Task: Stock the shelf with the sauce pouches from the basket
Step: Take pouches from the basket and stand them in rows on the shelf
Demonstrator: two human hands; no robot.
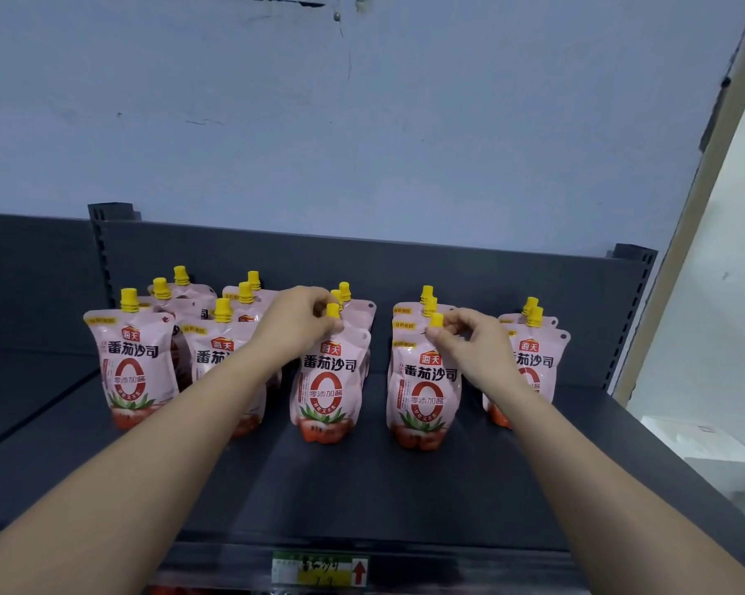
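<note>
Centre front pouch stood upright on the shelf, at the head of its file. Left hand pinched it at the neck, fingers closed just under the yellow cap. Right hand had the same pinch on the right-hand front pouch, at its spout. One pouch per hand, hands apart, both pouch bases on the deck.

Handling, my read:
- Soft stand-up film pouches, full and bulged low down. Probably light enough for a two-finger lift.
- The film looked glossy, so likely slick. The body would dent if squeezed.
- Spout and cap were the only stiff parts, so the neck was the right place to hold.
- The bases looked narrow and tippy. Files sat close front to back, so one nudge could topple the pouch behind.

Containers:
- Every visible pouch was capped. Contents weren't visible; the labels read tomato sauce.
- The basket wasn't in view, so I couldn't tell what was left in it.
- The shelf held five files running near to far. The far-left file and the second file showed three caps each, as did the two files being handled. The far-right file showed two.
- Near strip of the deck was bare.

Around it: a price tag with a red arrow on the near lip, a dark back panel behind the files, then a blue-grey wall. A white box sat off to the right, below shelf level.
</note>
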